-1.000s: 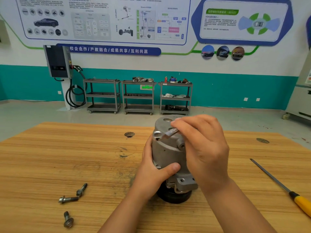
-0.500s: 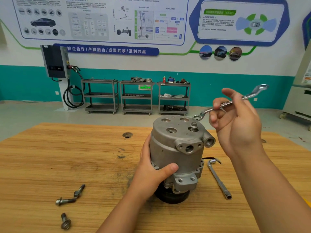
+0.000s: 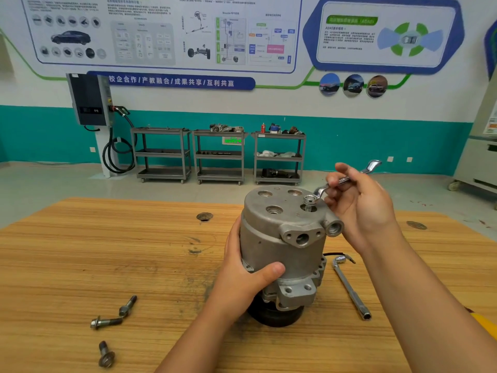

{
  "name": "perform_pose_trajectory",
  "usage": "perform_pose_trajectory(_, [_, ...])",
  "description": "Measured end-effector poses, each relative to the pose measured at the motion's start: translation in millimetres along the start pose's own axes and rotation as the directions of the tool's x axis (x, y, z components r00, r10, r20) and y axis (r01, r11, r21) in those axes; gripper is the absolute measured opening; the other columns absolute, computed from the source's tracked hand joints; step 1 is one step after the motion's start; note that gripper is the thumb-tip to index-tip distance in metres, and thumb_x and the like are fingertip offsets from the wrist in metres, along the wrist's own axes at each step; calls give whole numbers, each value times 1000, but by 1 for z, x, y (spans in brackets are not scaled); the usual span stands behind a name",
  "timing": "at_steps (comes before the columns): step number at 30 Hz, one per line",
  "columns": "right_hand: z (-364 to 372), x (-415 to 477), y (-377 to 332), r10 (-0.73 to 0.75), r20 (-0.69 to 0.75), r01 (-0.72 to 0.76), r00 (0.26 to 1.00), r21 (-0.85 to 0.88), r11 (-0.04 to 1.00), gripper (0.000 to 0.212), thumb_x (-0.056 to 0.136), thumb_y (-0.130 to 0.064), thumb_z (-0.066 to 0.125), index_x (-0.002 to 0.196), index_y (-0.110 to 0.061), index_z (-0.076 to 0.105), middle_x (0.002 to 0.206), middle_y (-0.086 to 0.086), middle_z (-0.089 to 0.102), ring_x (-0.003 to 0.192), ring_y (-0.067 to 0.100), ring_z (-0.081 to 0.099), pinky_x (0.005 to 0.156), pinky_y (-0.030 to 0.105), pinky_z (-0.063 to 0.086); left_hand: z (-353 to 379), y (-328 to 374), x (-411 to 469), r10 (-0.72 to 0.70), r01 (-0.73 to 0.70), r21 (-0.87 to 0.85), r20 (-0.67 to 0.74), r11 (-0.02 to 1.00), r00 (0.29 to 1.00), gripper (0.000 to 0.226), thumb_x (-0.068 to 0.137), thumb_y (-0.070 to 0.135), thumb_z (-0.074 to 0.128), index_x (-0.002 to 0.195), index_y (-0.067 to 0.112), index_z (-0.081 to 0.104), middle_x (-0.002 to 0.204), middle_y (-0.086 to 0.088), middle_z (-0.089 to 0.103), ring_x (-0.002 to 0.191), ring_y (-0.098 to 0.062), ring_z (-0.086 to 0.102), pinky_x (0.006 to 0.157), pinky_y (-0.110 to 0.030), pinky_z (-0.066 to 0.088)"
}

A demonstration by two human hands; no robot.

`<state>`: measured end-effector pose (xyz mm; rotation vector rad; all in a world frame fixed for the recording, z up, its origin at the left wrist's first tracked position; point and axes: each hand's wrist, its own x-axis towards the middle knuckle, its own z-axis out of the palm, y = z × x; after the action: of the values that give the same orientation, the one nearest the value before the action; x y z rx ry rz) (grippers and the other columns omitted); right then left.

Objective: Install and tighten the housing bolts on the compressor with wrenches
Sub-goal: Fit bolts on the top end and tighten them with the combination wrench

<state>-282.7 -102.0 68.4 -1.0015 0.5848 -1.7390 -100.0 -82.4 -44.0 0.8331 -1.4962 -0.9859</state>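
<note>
Lowered since half a second ago: ring spanner (image 3: pixel 320 191), ring end now on housing bolt (image 3: pixel 309 203), just left of the right hand (image 3: pixel 361 208) pinching its shaft; fingers (image 3: pixel 347 169) hide mid-shaft. Compressor (image 3: pixel 279 238) upright beneath, left hand (image 3: pixel 242 277) wrapped round its side. Yellow handle (image 3: pixel 485 326) cut off at the right edge.

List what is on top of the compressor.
One bolt stands in a hole; the wrench in the right hand rings its head. Three other holes stand open. The bolt's lower thread is hidden inside.
</note>
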Motion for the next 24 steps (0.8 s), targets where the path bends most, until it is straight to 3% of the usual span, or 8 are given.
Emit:
perform_pose_trajectory(3, [-4, -8, 2, -40, 11, 40, 999, 34, 999, 24, 101, -15, 25, 91, -15, 47, 63, -1, 59, 56, 11, 44, 60, 26, 33, -1, 0, 0, 1, -1, -8, -1, 1000, 1000, 107, 45, 69, 82, 134, 63, 24, 138, 20, 50, 121, -1, 54, 93, -27, 51])
perform_pose_trajectory(6, [-6, -25, 3, -173, 3, 173, 985, 13, 985, 25, 102, -11, 24, 91, -14, 47, 68, 1, 66, 56, 11, 49, 57, 23, 40, -1, -1, 0, 6, -6, -13, -4, 1000, 1000, 103, 48, 64, 82, 133, 63, 24, 137, 21, 50, 120, 0, 55, 89, -20, 52])
perform_pose_trajectory(10, [-5, -51, 10, -380, 23, 375, 925, -227, 899, 22, 104, -14, 26, 96, -19, 47, 86, 2, 72, 64, 12, 57, 59, 19, 42, -1, -2, 0, 13, -13, -31, -11, 999, 1000, 99, 52, 56, 82, 133, 62, 25, 136, 20, 52, 119, -1, 56, 87, -18, 51])
perform_pose_trajectory(14, [0, -71, 20, -592, 155, 581, 791, -494, 647, 18, 99, -19, 38, 100, -30, 52, 101, -5, 69, 81, 8, 59, 72, 13, 43, -1, -3, 1, 16, -17, -34, -15, 999, 1000, 102, 51, 56, 83, 135, 59, 25, 137, 17, 52, 119, -3, 56, 88, -21, 52])
perform_pose_trajectory(18, [4, -78, 20, -608, 339, 668, 718, -580, 466, 17, 95, -28, 51, 108, -23, 60, 106, -6, 66, 102, 6, 60, 86, 18, 46, -1, -4, 1, 9, -10, -39, -10, 999, 1000, 112, 45, 68, 84, 139, 53, 25, 137, 14, 53, 119, -5, 57, 91, -25, 53])
perform_pose_trajectory(21, [13, -77, 19, -601, 458, 712, 655, -639, 291, 21, 83, -28, 64, 102, -18, 65, 104, -7, 66, 95, 9, 57, 82, 20, 45, -2, -6, 2, 10, -11, -41, -20, 999, 1000, 114, 46, 65, 84, 142, 48, 26, 135, 13, 54, 118, -6, 58, 89, -24, 53])
perform_pose_trajectory(24, [28, -72, 21, -611, 513, 725, 603, -672, 152, 17, 77, -23, 70, 90, -12, 71, 92, -8, 68, 87, 11, 55, 74, 36, 46, -2, -7, 3, -5, 4, -45, -41, 999, 999, 109, 47, 60, 84, 141, 40, 32, 131, 7, 59, 110, -4, 62, 80, -19, 52])
